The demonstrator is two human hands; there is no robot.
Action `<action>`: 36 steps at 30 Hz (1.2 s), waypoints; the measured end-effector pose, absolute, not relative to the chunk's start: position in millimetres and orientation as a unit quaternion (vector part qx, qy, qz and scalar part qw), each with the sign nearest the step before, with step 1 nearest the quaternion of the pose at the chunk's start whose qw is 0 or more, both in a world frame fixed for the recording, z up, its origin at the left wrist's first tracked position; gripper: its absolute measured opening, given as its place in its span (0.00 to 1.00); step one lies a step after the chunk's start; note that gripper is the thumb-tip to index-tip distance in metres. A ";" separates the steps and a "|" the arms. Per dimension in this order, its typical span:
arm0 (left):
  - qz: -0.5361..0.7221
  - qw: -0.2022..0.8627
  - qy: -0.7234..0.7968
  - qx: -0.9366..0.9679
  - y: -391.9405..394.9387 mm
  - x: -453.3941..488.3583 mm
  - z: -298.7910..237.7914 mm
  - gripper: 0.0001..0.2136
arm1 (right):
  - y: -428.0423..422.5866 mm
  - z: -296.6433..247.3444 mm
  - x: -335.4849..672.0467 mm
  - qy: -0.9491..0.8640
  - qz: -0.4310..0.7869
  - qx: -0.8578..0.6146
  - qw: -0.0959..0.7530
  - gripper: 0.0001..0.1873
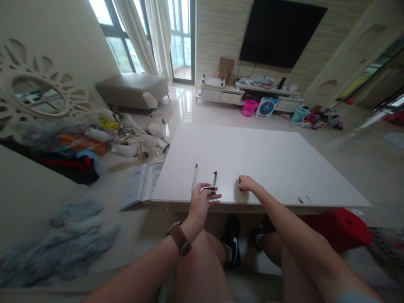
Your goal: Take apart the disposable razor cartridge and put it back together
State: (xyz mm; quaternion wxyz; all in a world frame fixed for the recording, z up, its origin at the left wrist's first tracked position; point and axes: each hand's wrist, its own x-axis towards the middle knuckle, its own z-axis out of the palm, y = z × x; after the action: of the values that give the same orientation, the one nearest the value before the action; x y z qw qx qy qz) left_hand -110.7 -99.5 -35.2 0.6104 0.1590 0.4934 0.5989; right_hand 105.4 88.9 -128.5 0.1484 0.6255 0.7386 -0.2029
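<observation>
- White table (268, 160): broad, flat top, low in front of the seated person, whose bare knees sit just under its near edge.
- Left hand (200, 202): at the near edge, fingers curled and pinched round a small black part (211, 190); the part is too small to identify.
- Watch (179, 237): brown strap, on the left wrist.
- Black rod (215, 176): thin, lying on the table just beyond the held part; whether the two touch cannot be told.
- Pale stick (194, 176): slim, lying on the table just left of the left hand, pointing away from the person.
- Right hand (248, 183): resting on the table near the edge, right of the black rod and apart from it, fingers curled under; whether anything lies beneath them cannot be told.
- Two small bits (299, 199): on the table's near right edge, well apart from both hands.
- Red stool (344, 223): on the floor by the table's near right corner.
- White tray (142, 185): on the floor against the table's left corner.
- Lamp fitting (139, 134): white shades and metal arms, on the floor left of the table.
- Grey rug (63, 244): shaggy, lower left.
- Pink basket (249, 107) and blue fan (267, 106): side by side on the floor beyond the table, below a dark wall screen (280, 31).
</observation>
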 end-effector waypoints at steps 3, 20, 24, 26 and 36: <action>0.597 0.612 0.494 0.161 -99.4 -111.1 -36.9 0.11 | 82.7 -121.8 94.6 0.747 -0.239 0.613 0.096 0.11; 0.642 0.609 0.447 0.131 -100.3 -112.1 -35.0 0.12 | -24.0 -19.7 21.7 0.782 -0.446 0.290 -0.325 0.05; 0.660 0.595 0.443 0.121 -99.3 -112.0 -35.5 0.17 | -31.4 -24.2 16.2 0.812 -0.417 0.241 -0.330 0.03; 0.661 0.593 0.442 0.124 -99.0 -112.1 -35.3 0.19 | -33.7 -28.0 14.7 0.820 -0.400 0.228 -0.340 0.02; 0.656 0.604 0.434 0.124 -101.5 -111.7 -28.9 0.24 | -35.1 -31.3 13.2 0.829 -0.338 0.257 -0.363 0.05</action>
State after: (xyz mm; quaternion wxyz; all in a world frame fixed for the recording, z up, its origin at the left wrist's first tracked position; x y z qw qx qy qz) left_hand -111.7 -101.5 -28.9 0.6043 0.1236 0.4343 0.6565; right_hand 13.2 -35.1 -31.3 -0.3626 0.2570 0.8294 -0.3383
